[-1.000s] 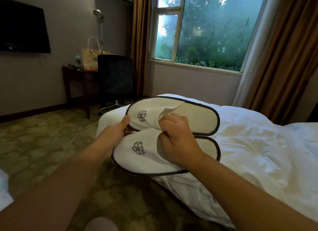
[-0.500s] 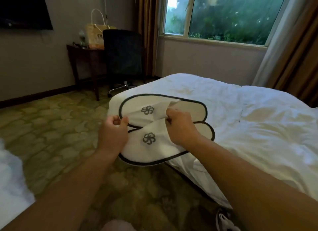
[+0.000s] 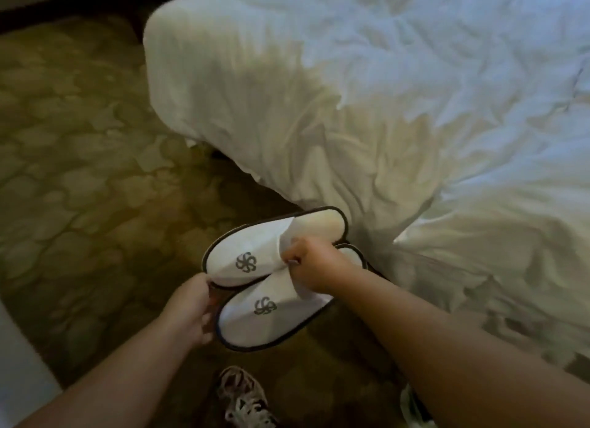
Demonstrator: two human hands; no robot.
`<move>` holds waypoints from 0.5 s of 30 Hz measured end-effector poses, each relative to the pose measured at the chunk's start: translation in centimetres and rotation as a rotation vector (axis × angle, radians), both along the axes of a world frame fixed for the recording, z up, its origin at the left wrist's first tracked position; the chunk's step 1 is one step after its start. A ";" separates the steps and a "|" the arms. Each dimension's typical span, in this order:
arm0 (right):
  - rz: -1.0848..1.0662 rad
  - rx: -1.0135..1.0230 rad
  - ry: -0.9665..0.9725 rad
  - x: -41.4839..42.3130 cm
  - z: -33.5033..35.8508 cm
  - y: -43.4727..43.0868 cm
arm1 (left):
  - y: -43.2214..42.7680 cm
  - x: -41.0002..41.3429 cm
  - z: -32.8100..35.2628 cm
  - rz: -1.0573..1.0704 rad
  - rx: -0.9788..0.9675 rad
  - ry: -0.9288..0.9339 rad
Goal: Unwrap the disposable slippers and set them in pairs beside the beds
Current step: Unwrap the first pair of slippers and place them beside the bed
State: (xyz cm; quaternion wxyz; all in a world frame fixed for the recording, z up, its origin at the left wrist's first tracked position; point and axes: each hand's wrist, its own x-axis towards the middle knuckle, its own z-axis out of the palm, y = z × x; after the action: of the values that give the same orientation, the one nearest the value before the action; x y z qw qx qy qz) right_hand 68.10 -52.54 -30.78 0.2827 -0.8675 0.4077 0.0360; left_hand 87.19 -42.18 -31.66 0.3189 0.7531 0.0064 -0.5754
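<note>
Our right fingers [image 3: 295, 257] pinch the open edges of both uppers together, with the right hand [image 3: 317, 268] over the middle of the slippers [image 3: 252, 255]. Our left hand [image 3: 191, 303], at 8 o'clock of them, curls its fingers on the dark toe rims where the two meet. The slippers lie side by side, toes to 8 o'clock and heels to 2 o'clock, low over the carpet [image 3: 79, 172], heels just beside the bed [image 3: 383, 108]. In this dim, blurred view we cannot tell whether the soles touch the floor. To set them well, we judge we should lower both ends level and hold the toes even with the left hand. We should release the uppers last so the pair does not spring apart, and leave it clear of our shoe [image 3: 244, 392] at 6 o'clock.
</note>
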 end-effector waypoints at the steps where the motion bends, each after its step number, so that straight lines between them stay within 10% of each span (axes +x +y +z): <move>1: 0.009 0.020 0.018 0.0 -2.1 -0.6 | -0.3 0.0 -1.6 0.048 0.049 0.008; 15: 0.066 0.114 0.203 -2.1 -21.3 -8.0 | -4.6 -4.4 -19.1 0.066 0.190 0.159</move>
State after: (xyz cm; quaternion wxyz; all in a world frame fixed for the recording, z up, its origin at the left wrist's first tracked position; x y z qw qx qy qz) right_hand 65.99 -60.50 -52.07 0.2873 -0.8549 0.4027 0.1561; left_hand 82.80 -46.74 -50.74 0.2636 0.7312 0.1111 -0.6193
